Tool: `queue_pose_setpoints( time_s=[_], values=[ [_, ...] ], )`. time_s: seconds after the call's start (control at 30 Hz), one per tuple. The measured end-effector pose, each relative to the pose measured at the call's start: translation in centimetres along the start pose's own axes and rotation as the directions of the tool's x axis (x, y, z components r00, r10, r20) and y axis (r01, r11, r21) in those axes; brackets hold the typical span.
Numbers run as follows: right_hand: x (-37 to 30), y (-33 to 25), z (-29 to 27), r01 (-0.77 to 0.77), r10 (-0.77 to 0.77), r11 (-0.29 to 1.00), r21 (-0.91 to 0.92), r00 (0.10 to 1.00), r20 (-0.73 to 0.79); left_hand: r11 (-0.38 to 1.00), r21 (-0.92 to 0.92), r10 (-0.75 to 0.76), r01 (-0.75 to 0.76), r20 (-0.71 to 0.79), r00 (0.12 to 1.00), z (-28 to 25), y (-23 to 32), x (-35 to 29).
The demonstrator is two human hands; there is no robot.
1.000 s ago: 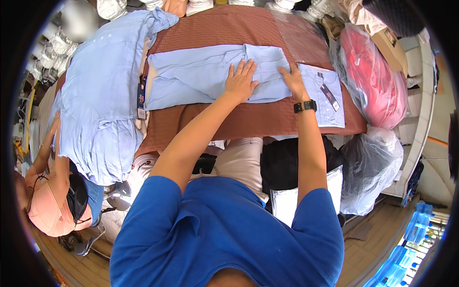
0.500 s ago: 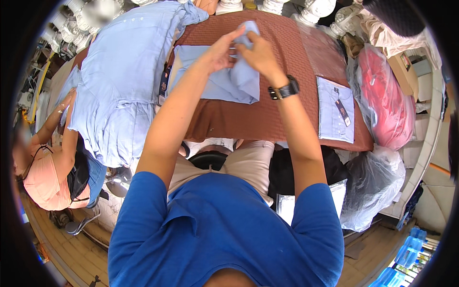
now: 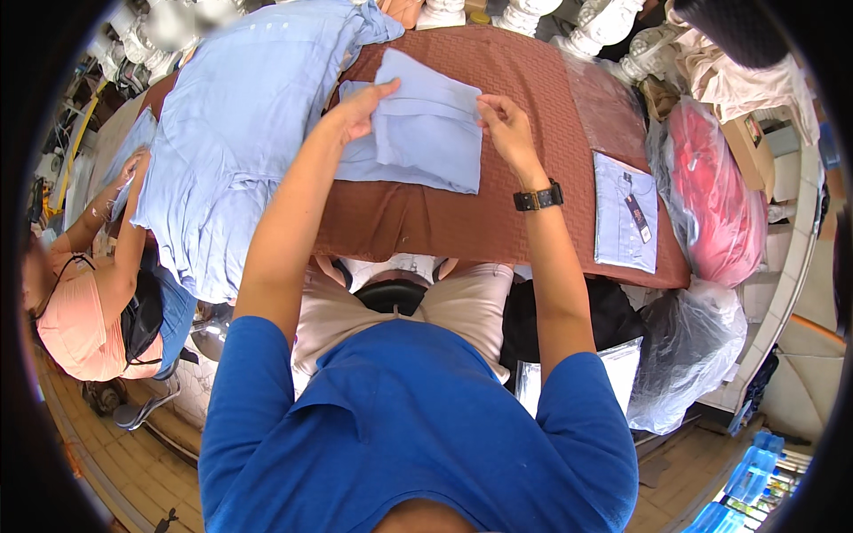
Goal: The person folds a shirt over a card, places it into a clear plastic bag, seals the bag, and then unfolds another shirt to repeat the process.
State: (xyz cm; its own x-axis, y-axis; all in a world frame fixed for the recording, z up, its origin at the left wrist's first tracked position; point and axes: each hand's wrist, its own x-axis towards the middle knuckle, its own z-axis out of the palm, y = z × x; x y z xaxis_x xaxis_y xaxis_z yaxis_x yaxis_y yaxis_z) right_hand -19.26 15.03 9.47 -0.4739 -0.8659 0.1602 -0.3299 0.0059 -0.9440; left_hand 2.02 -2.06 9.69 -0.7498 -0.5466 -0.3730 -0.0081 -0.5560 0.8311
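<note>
A light blue shirt (image 3: 431,133) lies partly folded on the brown-covered table (image 3: 400,233) in front of me, with one section raised over the rest. My left hand (image 3: 359,110) grips the left edge of that raised section, thumb on top and its other fingers partly hidden behind the cloth. At the upper right corner, my right hand (image 3: 506,126) pinches the fabric between thumb and fingertips. Further right on the table rests a neatly folded light blue shirt (image 3: 625,218) with a dark tag.
A tall heap of light blue shirts (image 3: 244,115) covers the table's left side. Beyond it a person in a peach top (image 3: 98,324) handles blue cloth. Plastic-wrapped red goods (image 3: 711,195) and a clear plastic bag (image 3: 689,355) stand right. White balusters (image 3: 586,22) line the far edge.
My hands have moved apart, the left one leftward and nearer, the right one rightward and nearer. The bunched shirt section between them is now spread out flat.
</note>
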Motion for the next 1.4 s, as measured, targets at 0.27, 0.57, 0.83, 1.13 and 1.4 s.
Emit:
queue_pose_setpoints(
  time_s=[0.27, 0.57, 0.83, 1.13, 1.4],
  values=[
    [-2.1, 4.2, 1.3, -0.157, 0.176, 0.972, -0.172, 0.980, 0.098, 0.985, 0.119, -0.101, 0.121, -0.162, 0.982, -8.0, -2.7, 0.0],
    [-2.5, 4.1, 3.6, -0.149, 0.178, 0.947, -0.286, 0.981, 0.077, 0.977, 0.161, -0.106, 0.142, -0.213, 0.971, -9.0, 0.0, 0.4],
    [-2.7, 3.7, 4.1, -0.127, 0.154, 0.944, -0.303, 0.986, 0.067, 0.696, 0.716, 0.362, 0.049, -0.409, 0.838, -10.7, -2.3, 2.8],
    [-2.4, 4.3, 3.7, -0.143, 0.164, 0.942, -0.303, 0.985, 0.044, 0.187, 0.977, 0.654, 0.103, -0.202, 0.729, -7.3, -3.6, 1.0],
    [-1.2, 4.9, 3.6, -0.301, 0.308, 0.933, -0.196, 0.952, 0.001, -0.147, 0.971, 0.799, 0.187, 0.005, 0.602, -3.9, -5.6, -0.2]
  ],
)
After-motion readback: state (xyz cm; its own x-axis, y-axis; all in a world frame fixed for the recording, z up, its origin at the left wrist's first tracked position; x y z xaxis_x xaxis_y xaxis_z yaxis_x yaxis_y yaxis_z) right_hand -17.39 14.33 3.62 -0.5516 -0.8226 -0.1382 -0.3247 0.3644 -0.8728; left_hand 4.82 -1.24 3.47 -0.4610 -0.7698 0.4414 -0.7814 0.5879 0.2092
